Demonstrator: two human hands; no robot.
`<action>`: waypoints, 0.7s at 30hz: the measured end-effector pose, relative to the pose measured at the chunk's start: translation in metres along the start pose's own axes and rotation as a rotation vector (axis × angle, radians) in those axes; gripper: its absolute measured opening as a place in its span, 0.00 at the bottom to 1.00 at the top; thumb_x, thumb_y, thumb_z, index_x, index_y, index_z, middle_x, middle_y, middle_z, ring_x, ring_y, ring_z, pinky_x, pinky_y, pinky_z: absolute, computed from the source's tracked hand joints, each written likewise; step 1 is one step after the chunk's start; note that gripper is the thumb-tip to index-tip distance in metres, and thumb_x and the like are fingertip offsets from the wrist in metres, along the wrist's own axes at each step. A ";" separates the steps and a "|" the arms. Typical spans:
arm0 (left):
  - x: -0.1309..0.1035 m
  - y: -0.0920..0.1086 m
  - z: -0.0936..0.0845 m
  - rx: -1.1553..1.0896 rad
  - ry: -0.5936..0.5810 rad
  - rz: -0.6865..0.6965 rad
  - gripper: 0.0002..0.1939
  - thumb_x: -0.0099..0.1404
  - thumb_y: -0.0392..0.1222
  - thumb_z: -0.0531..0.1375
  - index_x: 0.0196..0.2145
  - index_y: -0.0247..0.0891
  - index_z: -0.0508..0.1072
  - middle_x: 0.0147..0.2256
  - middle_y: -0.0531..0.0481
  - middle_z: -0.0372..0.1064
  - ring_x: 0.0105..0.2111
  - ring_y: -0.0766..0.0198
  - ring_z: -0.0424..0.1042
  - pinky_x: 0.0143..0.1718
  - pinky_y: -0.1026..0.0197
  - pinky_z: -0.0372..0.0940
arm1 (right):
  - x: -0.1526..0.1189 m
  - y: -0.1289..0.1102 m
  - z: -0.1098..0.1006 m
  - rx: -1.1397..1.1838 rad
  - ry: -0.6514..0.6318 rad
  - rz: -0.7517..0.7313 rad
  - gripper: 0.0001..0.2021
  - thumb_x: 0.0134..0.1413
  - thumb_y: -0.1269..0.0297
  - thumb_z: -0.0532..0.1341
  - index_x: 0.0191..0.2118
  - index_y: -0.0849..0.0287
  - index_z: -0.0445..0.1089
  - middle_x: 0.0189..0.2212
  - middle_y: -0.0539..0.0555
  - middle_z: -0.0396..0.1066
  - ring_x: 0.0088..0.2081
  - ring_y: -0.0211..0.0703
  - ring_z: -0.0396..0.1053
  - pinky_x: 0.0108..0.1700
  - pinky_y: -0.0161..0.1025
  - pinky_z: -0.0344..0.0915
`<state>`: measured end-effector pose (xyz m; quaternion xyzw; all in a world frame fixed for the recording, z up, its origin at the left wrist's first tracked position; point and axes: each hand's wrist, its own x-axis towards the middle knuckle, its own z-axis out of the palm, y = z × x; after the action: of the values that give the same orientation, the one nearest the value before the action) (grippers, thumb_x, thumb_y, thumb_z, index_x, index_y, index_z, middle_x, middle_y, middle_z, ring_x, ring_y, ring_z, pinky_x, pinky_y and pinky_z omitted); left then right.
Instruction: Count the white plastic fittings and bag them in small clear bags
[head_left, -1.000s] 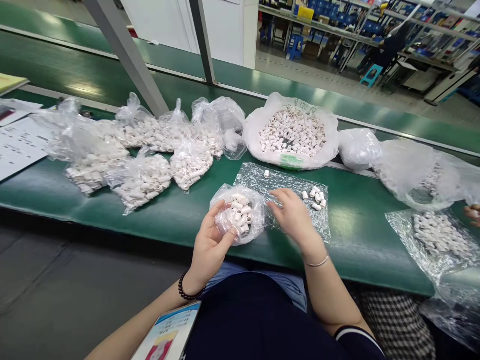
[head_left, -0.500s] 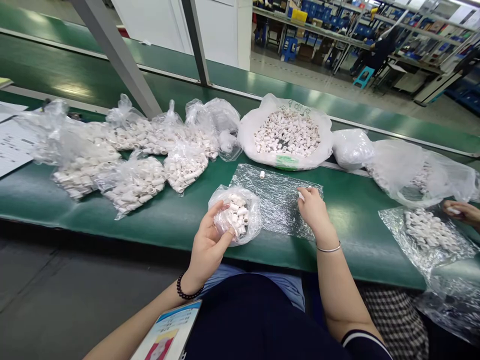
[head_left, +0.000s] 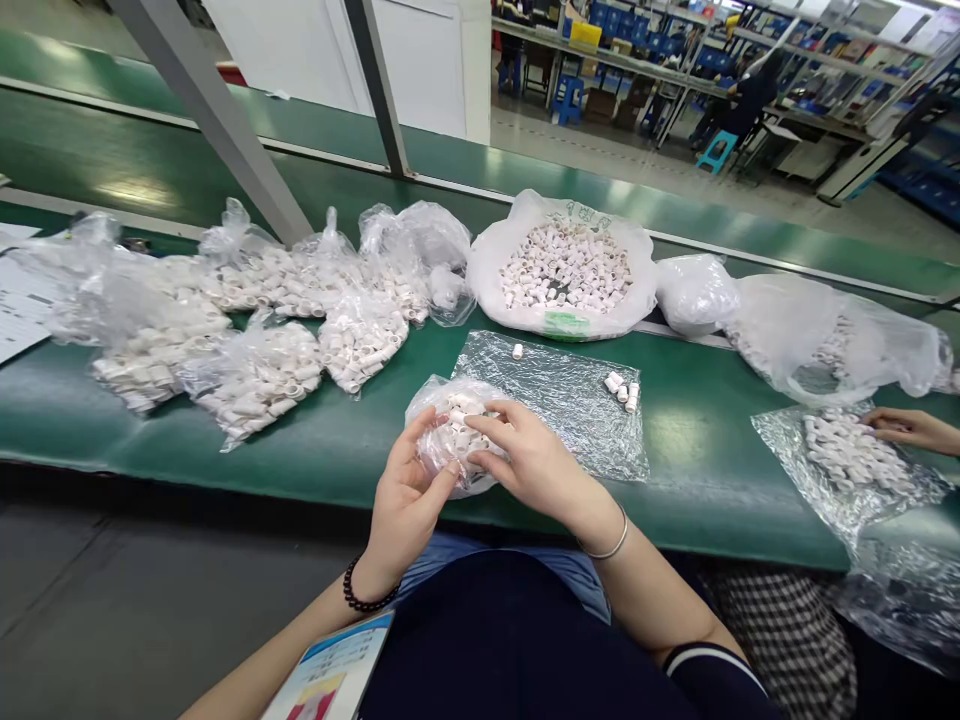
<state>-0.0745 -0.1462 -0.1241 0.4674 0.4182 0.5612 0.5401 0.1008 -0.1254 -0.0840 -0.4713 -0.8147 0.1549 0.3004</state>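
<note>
A small clear plastic bag of short white tube pieces sits at the front of the green bench, its mouth spread open. My left hand grips its left side, thumb and fingers pressing the film. Over the bag's mouth, my right hand reaches in from the right; its thumb and index finger are apart, close to the white pieces. Under and beside the bag lies a flat clear plastic sheet. On it rest several loose white tubes at the right and a single tube near the far edge.
Several filled bags crowd the left. Behind the sheet stands a large open white bag of tubes, with a tied white bag beside it. At right, another person's hand touches a pile of tubes on plastic.
My right hand has left the right part of the sheet, where several tubes now show, and moved left to the bag. The other person's hand has moved left onto the pile.
</note>
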 end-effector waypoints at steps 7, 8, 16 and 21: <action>-0.001 0.000 -0.011 0.030 0.059 0.009 0.31 0.62 0.43 0.65 0.61 0.43 0.62 0.60 0.41 0.62 0.54 0.52 0.70 0.47 0.56 0.74 | -0.023 0.091 -0.075 -0.467 -0.036 0.718 0.23 0.58 0.57 0.63 0.57 0.59 0.66 0.52 0.64 0.64 0.49 0.56 0.69 0.47 0.48 0.67; -0.001 -0.001 -0.011 0.024 0.059 0.007 0.31 0.61 0.43 0.65 0.61 0.43 0.62 0.60 0.41 0.62 0.55 0.52 0.70 0.48 0.56 0.74 | -0.028 0.108 -0.085 -0.522 -0.077 0.839 0.25 0.56 0.56 0.64 0.58 0.59 0.65 0.51 0.64 0.64 0.46 0.55 0.69 0.46 0.47 0.66; 0.001 0.000 -0.002 -0.022 0.020 0.021 0.30 0.62 0.40 0.65 0.60 0.43 0.64 0.58 0.43 0.65 0.54 0.55 0.70 0.50 0.58 0.72 | -0.043 0.155 -0.089 -0.473 -0.174 0.884 0.17 0.56 0.63 0.63 0.52 0.56 0.71 0.40 0.57 0.66 0.39 0.45 0.68 0.42 0.37 0.62; 0.000 0.001 -0.007 -0.017 0.036 0.015 0.30 0.62 0.39 0.66 0.60 0.44 0.64 0.58 0.44 0.65 0.53 0.57 0.71 0.47 0.63 0.73 | -0.045 0.148 -0.090 -0.490 -0.087 0.895 0.17 0.55 0.68 0.61 0.52 0.59 0.70 0.40 0.59 0.66 0.41 0.48 0.68 0.43 0.39 0.63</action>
<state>-0.0812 -0.1463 -0.1250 0.4556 0.4195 0.5772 0.5323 0.2744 -0.0918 -0.1096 -0.8238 -0.5570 0.0923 0.0510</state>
